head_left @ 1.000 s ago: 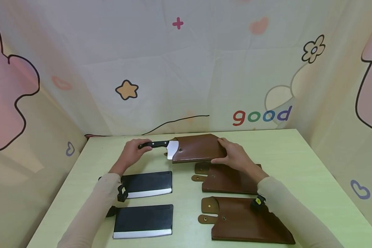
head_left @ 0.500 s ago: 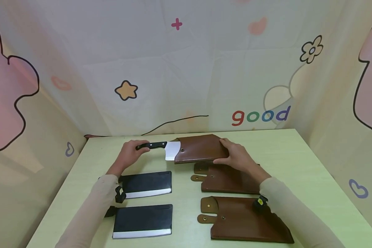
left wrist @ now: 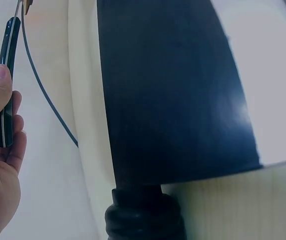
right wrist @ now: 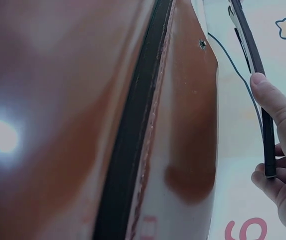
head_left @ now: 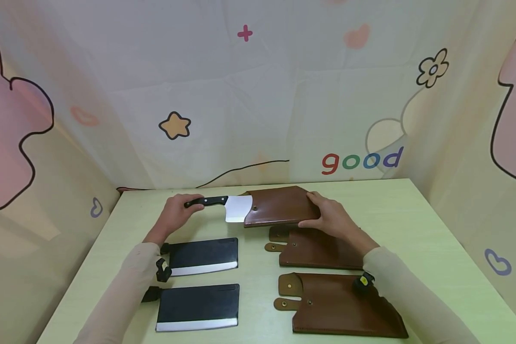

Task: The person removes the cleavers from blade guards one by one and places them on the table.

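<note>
Near the far edge of the table, my left hand (head_left: 175, 212) grips the black handle of a cleaver (head_left: 236, 209). Part of its silver blade shows; the rest is inside a brown leather sheath (head_left: 284, 206). My right hand (head_left: 328, 214) holds that sheath by its closed right end, thumb on the near side. Both are raised off the table. The left wrist view shows the thumb and fingers curled round the cleaver's handle (left wrist: 7, 85). In the right wrist view the sheath's edge (right wrist: 268, 145) sits between thumb and fingers.
Two black cleavers with bright edges, a farther one (head_left: 204, 255) and a nearer one (head_left: 198, 306), lie at left on the pale table (head_left: 258, 306). Two brown sheaths, one farther (head_left: 318, 248) and one nearer (head_left: 339, 306), lie at right, strap ends leftward. A printed curtain stands behind.
My left hand has moved left with the cleaver, and my right hand slightly right with the sheath. More of the silver blade shows outside the sheath's mouth.
</note>
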{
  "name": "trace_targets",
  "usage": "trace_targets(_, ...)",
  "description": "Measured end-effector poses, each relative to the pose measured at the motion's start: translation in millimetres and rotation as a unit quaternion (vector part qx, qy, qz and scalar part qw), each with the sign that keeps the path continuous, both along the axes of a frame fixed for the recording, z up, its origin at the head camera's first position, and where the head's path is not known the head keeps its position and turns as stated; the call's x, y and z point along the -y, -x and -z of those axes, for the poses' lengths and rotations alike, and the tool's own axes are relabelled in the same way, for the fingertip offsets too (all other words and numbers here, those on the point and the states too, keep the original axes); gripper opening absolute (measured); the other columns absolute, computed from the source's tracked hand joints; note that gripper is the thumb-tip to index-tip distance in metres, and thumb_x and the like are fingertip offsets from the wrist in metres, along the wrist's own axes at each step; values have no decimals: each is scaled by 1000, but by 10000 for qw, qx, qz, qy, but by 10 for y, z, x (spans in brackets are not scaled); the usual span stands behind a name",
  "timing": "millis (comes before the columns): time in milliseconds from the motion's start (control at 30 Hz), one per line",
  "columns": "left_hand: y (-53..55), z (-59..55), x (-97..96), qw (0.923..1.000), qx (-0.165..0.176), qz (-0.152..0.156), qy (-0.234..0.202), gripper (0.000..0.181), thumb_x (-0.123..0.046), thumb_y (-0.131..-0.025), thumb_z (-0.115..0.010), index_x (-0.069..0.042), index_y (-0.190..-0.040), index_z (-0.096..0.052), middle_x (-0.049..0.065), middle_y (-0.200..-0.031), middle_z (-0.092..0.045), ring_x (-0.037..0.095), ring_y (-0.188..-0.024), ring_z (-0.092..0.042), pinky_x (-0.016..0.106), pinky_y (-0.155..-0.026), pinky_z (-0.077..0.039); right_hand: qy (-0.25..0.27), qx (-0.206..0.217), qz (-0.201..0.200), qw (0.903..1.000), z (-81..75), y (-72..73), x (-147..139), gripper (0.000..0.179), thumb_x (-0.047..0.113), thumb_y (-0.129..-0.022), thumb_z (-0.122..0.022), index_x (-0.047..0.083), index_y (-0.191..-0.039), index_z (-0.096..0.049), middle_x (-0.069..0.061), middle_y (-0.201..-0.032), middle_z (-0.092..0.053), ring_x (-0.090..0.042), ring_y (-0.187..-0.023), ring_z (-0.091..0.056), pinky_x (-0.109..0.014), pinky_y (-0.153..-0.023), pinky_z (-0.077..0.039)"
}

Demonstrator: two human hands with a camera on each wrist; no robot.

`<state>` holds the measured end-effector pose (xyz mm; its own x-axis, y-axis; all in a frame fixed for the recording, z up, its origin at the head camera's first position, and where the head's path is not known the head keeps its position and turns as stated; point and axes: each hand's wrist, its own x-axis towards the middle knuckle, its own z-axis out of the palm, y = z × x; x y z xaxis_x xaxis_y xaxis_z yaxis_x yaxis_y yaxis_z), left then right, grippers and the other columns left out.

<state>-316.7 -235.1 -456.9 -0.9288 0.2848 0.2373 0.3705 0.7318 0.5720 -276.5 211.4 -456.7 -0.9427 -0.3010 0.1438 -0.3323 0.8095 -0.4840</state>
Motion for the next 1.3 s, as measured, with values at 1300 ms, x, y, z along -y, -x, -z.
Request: trace_targets(1300, -55, -64, 238, 9997, -156, -145, 100, 36, -19, -96, -73, -4, -129, -71, 20, -119, -73, 29, -90, -56, 39, -76, -40, -96, -78, 49, 9999, -23, -54, -173, 102, 44, -83, -85, -4, -157, -33, -25, -160, -37, -46, -141, -43, -59, -110, -39)
